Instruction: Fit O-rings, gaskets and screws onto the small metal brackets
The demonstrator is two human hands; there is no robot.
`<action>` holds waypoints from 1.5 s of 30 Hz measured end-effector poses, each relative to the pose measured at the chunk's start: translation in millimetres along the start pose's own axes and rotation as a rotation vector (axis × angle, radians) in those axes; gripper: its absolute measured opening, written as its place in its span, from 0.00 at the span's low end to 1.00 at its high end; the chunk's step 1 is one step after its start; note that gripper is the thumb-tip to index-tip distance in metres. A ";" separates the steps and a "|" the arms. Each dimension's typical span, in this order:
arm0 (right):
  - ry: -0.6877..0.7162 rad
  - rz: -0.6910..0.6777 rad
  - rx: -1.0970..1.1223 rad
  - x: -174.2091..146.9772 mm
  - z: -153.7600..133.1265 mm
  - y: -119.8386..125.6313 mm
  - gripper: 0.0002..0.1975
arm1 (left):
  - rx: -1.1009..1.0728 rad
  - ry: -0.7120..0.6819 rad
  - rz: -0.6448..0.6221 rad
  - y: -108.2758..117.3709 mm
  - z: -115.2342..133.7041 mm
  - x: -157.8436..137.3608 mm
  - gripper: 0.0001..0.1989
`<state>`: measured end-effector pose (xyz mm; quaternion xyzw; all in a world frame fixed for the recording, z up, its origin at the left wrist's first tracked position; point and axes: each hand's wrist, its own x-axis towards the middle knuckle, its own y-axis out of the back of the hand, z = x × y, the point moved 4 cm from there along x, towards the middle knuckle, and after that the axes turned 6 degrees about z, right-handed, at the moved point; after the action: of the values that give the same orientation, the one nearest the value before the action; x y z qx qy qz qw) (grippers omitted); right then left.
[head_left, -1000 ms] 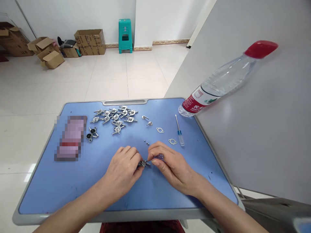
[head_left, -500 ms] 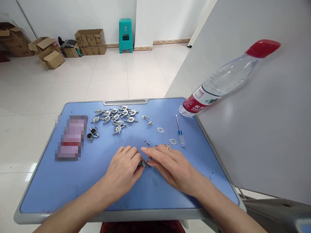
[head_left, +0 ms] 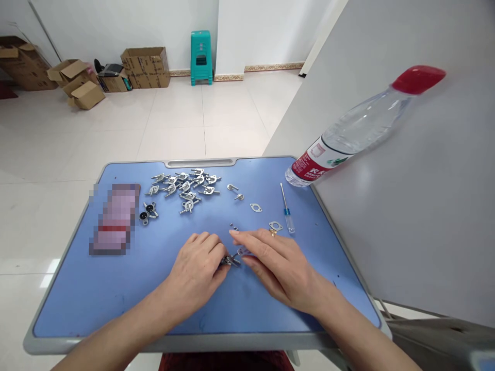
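My left hand (head_left: 199,263) is closed on a small metal valve (head_left: 231,260), pressed low near the middle of the table; the fingers hide most of it. Just right of it, my right hand (head_left: 274,263) grips a small screwdriver by its clear handle (head_left: 243,251), and its thin tip meets the valve. The right fingers cover much of that handle. Beyond the hands lie a few tiny screws (head_left: 232,225). Two flat metal gaskets (head_left: 256,207) rest farther right, one partly behind the right hand. Two small lever pieces (head_left: 239,197) lie behind the screws.
Several similar metal valves (head_left: 185,186) are clustered at the table's back left, with two black-faced ones (head_left: 146,213) nearer. A blurred-out flat object (head_left: 116,219) lies at left. Another screwdriver (head_left: 286,211) and a tall water bottle (head_left: 328,149) are at right, beside a grey panel (head_left: 425,206).
My right hand has shifted slightly right and its fingers have opened a little from the valve, showing more of the clear handle. My left hand holds the valve in place.
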<state>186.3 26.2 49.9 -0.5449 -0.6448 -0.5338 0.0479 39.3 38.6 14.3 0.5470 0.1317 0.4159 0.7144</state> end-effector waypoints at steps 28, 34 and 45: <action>-0.029 0.073 0.140 -2.4 -0.3 -0.4 0.19 | 0.023 0.007 -0.028 0.2 0.2 0.3 0.04; 0.002 0.110 0.020 -4.0 0.9 -0.7 0.14 | 0.026 0.001 -0.010 0.7 0.5 0.6 0.05; -0.017 0.070 0.052 -2.9 0.7 -1.4 0.20 | 0.031 0.004 -0.012 0.5 0.3 0.6 0.05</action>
<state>186.7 25.1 46.9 -0.5703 -0.6393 -0.5103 0.0749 39.6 38.8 15.0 0.5564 0.1428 0.4107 0.7081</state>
